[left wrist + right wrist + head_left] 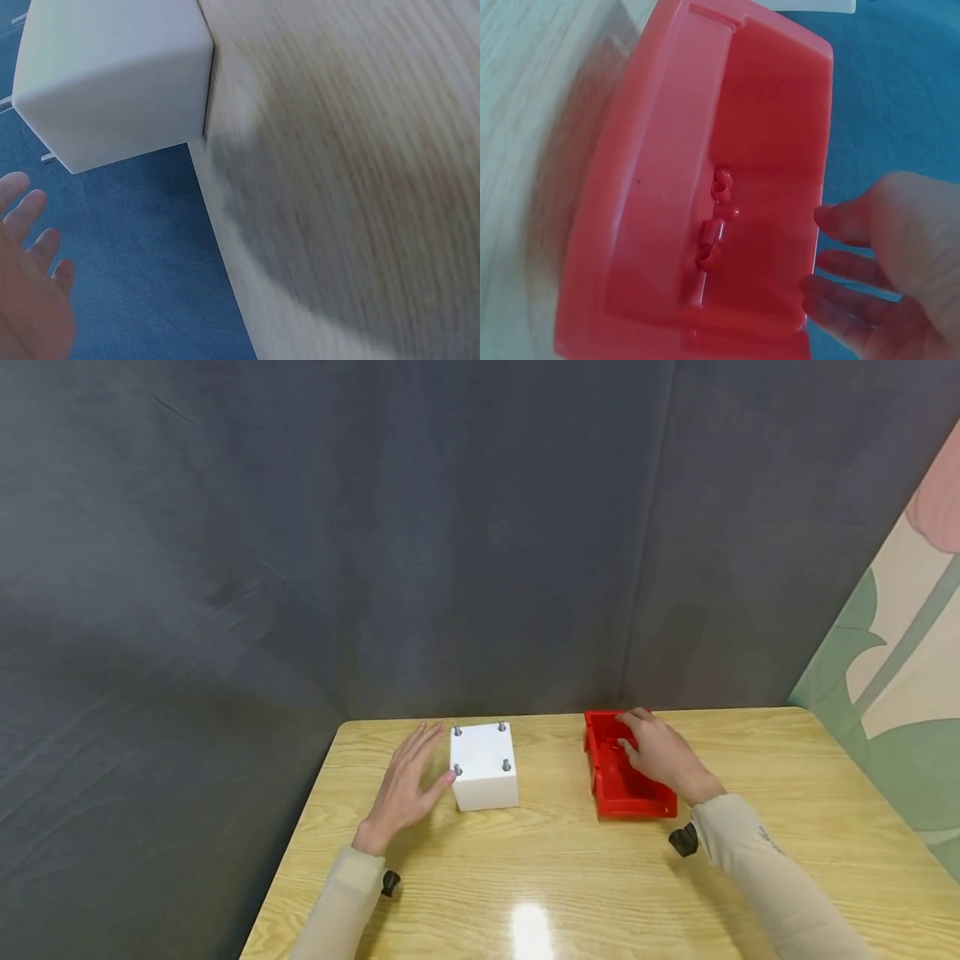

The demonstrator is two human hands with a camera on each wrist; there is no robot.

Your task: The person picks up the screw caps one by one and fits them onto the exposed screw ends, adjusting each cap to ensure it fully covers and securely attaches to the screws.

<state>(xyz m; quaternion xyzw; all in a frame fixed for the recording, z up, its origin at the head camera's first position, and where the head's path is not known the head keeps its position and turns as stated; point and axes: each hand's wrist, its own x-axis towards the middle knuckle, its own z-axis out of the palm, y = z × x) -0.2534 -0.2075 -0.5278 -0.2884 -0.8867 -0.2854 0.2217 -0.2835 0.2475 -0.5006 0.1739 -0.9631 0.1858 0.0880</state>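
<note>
A white block (pixel 486 793) stands on the table, with a metal threaded stud (pixel 506 765) rising near each corner of its top. My left hand (pixel 405 789) is at the block's left side, fingers extended and holding nothing. Its thumb tip is by the front left stud; whether they touch I cannot tell. My right hand (pixel 663 756) hovers over the right side of a red plastic bin (pixel 667 150), fingers loosely bent and nothing visible between them. Several small shiny cap-like pieces (pixel 709 257), red-looking, lie at the bottom of the bin, apart from the fingers.
Both things stand towards the back of a wooden table (pixel 465 877), the bin to the right of the block. A dark cloth (pixel 487 543) hangs behind the table and down its left side. On the right is a wall with painted flowers (pixel 915 693).
</note>
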